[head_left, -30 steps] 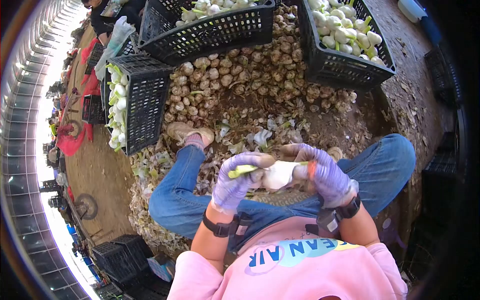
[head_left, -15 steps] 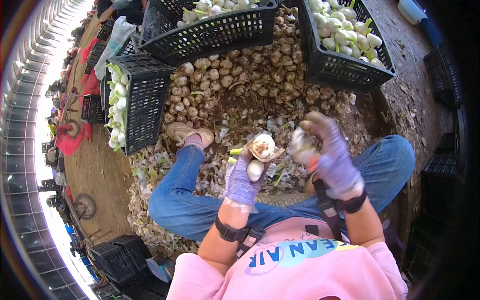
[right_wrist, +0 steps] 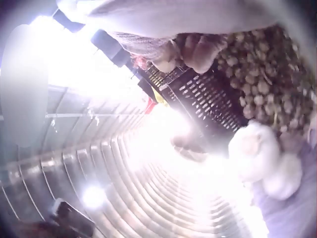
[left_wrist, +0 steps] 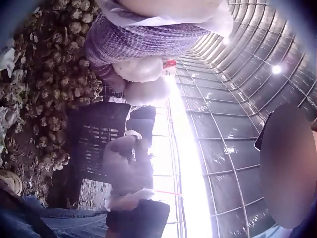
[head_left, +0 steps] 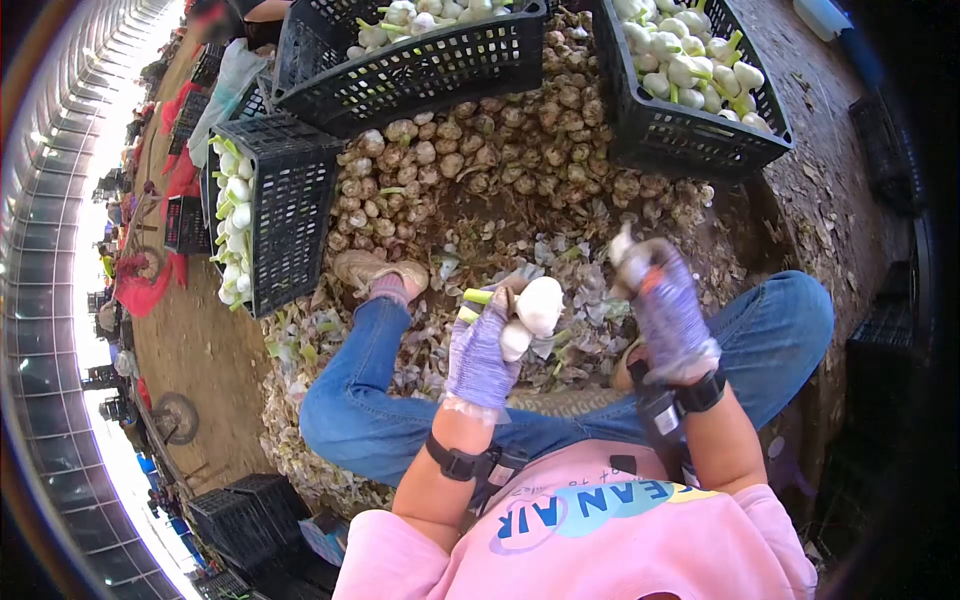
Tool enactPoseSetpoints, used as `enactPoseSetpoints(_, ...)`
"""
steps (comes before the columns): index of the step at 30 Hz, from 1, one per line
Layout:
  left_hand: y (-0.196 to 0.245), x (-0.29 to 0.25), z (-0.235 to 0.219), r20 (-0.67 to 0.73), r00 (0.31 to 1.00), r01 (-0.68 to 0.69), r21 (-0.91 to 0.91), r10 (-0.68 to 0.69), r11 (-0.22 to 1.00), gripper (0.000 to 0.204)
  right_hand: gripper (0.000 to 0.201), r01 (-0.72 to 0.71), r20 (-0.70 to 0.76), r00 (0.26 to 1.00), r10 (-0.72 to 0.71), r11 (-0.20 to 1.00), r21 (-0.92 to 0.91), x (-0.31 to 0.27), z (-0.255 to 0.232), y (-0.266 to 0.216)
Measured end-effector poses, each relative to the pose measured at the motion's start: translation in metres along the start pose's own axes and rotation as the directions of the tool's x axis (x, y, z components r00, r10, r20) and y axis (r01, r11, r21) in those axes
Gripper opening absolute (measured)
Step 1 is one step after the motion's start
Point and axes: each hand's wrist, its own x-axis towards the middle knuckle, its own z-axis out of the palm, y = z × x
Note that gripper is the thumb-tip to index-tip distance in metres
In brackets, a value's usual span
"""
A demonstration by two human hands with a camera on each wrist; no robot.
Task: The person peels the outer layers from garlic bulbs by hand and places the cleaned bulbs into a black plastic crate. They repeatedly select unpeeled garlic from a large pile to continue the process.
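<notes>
Two white garlic bulbs (head_left: 540,306) with short green stems are gripped in the left hand (head_left: 482,352), side by side. In the left wrist view the purple-gloved left hand (left_wrist: 143,42) curls over the bulbs (left_wrist: 146,92). The right hand (head_left: 668,310), also gloved, is held apart to the right, its fingers bent; a blurred whitish scrap, like peel (head_left: 622,243), sticks out at its fingertips. The right wrist view shows the right hand's bent fingers (right_wrist: 198,52) near the top and the left hand's bulbs (right_wrist: 254,151) at the right.
Black crates (head_left: 700,140) of white garlic stand at the front and left. Unpeeled bulbs (head_left: 500,150) lie heaped between them, with loose skins (head_left: 590,300) nearer the legs. Another person (head_left: 262,12) is partly visible at the upper left.
The hands have parted from around one bulb, the right moving away to the right. The left now shows two bulbs; the upper one has turned from a brownish face to a white one.
</notes>
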Motion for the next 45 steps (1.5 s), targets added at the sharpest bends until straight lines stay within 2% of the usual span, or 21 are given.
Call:
enactPoseSetpoints(2, 0.003, 0.009, -0.002, 0.059, 0.998, 0.036, -0.020, -0.034, 0.999, 0.029, 0.014, -0.061, 0.064, 0.995, 0.077, 0.972, -0.227, 0.000, -0.007, 0.016)
enactPoseSetpoints(6, 0.017, 0.059, -0.005, -0.039, 0.992, 0.115, -0.141, -0.122, 0.983, 0.030, 0.023, -0.092, 0.124, 0.985, 0.120, 0.973, -0.211, 0.006, -0.013, 0.039)
enactPoseSetpoints(8, 0.058, 0.112, -0.003, 0.113, 0.992, 0.075, -0.153, -0.058, 0.985, 0.034, 0.022, -0.053, 0.169, 0.979, 0.116, 0.940, -0.337, 0.017, -0.030, 0.064)
enactPoseSetpoints(10, 0.124, 0.112, 0.072, 0.107, 0.966, -0.182, -0.362, 0.235, 0.914, 0.036, 0.023, -0.102, 0.157, 0.973, 0.171, 0.923, -0.371, 0.021, -0.030, 0.060)
enactPoseSetpoints(12, 0.173, 0.113, 0.100, 0.416, 0.792, -0.332, -0.323, 0.448, 0.886, 0.039, 0.024, -0.160, 0.145, 0.961, 0.235, 0.902, -0.402, 0.022, -0.027, 0.056)
enactPoseSetpoints(14, 0.179, 0.142, 0.098, 0.365, 0.771, -0.436, -0.293, 0.521, 0.851, 0.047, 0.028, -0.231, 0.075, 0.960, 0.270, 0.914, -0.333, 0.027, -0.023, 0.055)
enactPoseSetpoints(15, 0.166, 0.156, 0.099, 0.133, 0.818, -0.562, -0.028, 0.560, 0.827, 0.051, 0.032, -0.220, 0.098, 0.962, 0.256, 0.934, -0.282, 0.030, -0.026, 0.064)
enactPoseSetpoints(16, 0.144, 0.179, 0.085, 0.129, 0.807, -0.590, 0.239, 0.577, 0.771, 0.056, 0.033, -0.249, 0.110, 0.953, 0.282, 0.938, -0.242, 0.030, -0.027, 0.061)
enactPoseSetpoints(17, 0.131, 0.211, 0.063, -0.010, 0.943, -0.319, 0.255, 0.332, 0.913, 0.059, 0.033, -0.199, 0.113, 0.965, 0.237, 0.941, -0.274, 0.033, -0.030, 0.069)
enactPoseSetpoints(20, 0.069, 0.242, 0.039, 0.003, 0.957, -0.227, 0.628, 0.290, 0.744, 0.059, 0.031, -0.207, 0.089, 0.966, 0.244, 0.931, -0.302, 0.041, -0.033, 0.071)
enactPoseSetpoints(22, 0.035, 0.298, -0.007, 0.035, 0.979, -0.165, 0.723, 0.203, 0.671, 0.065, 0.033, -0.394, 0.042, 0.894, 0.446, 0.829, -0.396, 0.048, -0.035, 0.062)
enactPoseSetpoints(24, 0.026, 0.333, -0.010, 0.009, 0.982, -0.026, 0.996, 0.188, 0.084, 0.069, 0.026, -0.404, -0.016, 0.906, 0.424, 0.851, -0.335, 0.051, -0.038, 0.076)
enactPoseSetpoints(28, 0.004, 0.359, 0.007, -0.204, 0.934, 0.212, 0.977, 0.293, 0.006, 0.070, 0.027, -0.334, 0.049, 0.921, 0.386, 0.849, -0.410, 0.058, -0.034, 0.076)
enactPoseSetpoints(31, -0.007, 0.369, -0.025, 0.100, 0.861, -0.062, 0.994, 0.499, -0.091, 0.062, 0.030, -0.318, 0.097, 0.906, 0.411, 0.815, -0.484, 0.060, -0.038, 0.084)
enactPoseSetpoints(34, -0.004, 0.356, -0.035, -0.012, 0.851, -0.105, 0.976, 0.525, 0.192, 0.059, 0.030, -0.384, 0.038, 0.894, 0.446, 0.807, -0.448, 0.057, -0.035, 0.072)
enactPoseSetpoints(36, -0.001, 0.320, -0.028, 0.076, 0.840, -0.201, 0.963, 0.537, 0.177, 0.054, 0.026, -0.384, 0.030, 0.905, 0.424, 0.845, -0.373, 0.049, -0.039, 0.082)
enactPoseSetpoints(38, -0.002, 0.275, -0.008, 0.019, 0.953, -0.273, 0.495, 0.304, 0.825, 0.046, 0.023, -0.300, 0.024, 0.943, 0.332, 0.879, -0.370, 0.043, -0.043, 0.087)
enactPoseSetpoints(41, 0.009, 0.180, 0.034, 0.256, 0.949, -0.286, 0.443, 0.185, 0.850, 0.047, 0.025, -0.181, 0.063, 0.977, 0.202, 0.953, -0.243, 0.037, -0.033, 0.066)
enactPoseSetpoints(42, 0.005, 0.159, 0.024, 0.250, 0.939, -0.345, 0.666, 0.237, 0.661, 0.052, 0.027, -0.101, 0.078, 0.990, 0.116, 0.978, -0.184, 0.035, -0.028, 0.057)
enactPoseSetpoints(44, 0.013, 0.101, 0.045, 0.344, 0.934, -0.238, 0.391, 0.099, 0.889, 0.058, 0.032, -0.075, 0.050, 0.995, 0.090, 0.965, -0.251, 0.028, -0.012, 0.026)
enactPoseSetpoints(45, 0.017, 0.078, 0.050, 0.350, 0.935, -0.226, 0.449, 0.062, 0.865, 0.059, 0.036, -0.025, 0.040, 0.999, 0.035, 0.974, -0.226, 0.023, -0.004, 0.018)
